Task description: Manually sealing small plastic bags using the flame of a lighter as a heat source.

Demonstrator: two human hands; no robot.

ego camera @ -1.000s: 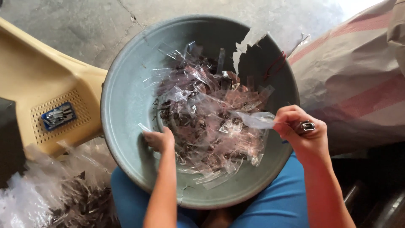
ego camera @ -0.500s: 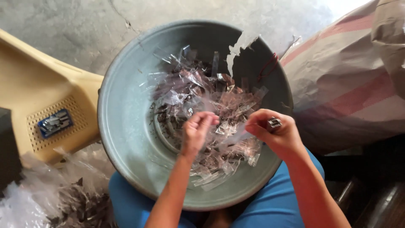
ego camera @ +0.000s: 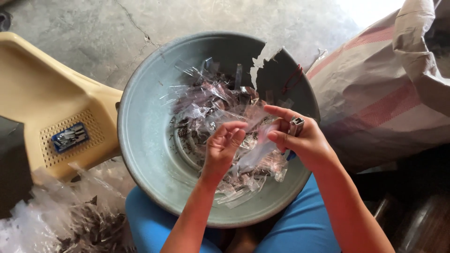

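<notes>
Basin: a grey-green plastic basin with a cracked far rim rests on the person's blue-clad lap, heaped with clear wrappers.
Right hand: the right hand is closed around a small metal stapler, standing near upright.
Strip: a clear plastic sleeve slants down-left from that grip, its long axis toward the wrist opposite.
Left hand: the left hand, fingers loosely curled and holding nothing, hovers just beside the sleeve, the nearer free hand.

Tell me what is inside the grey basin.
The basin holds a heap of clear plastic wrappers mixed with small dark pieces. Both hands, left and right, work over it. What lies under the heap is covered.
</notes>
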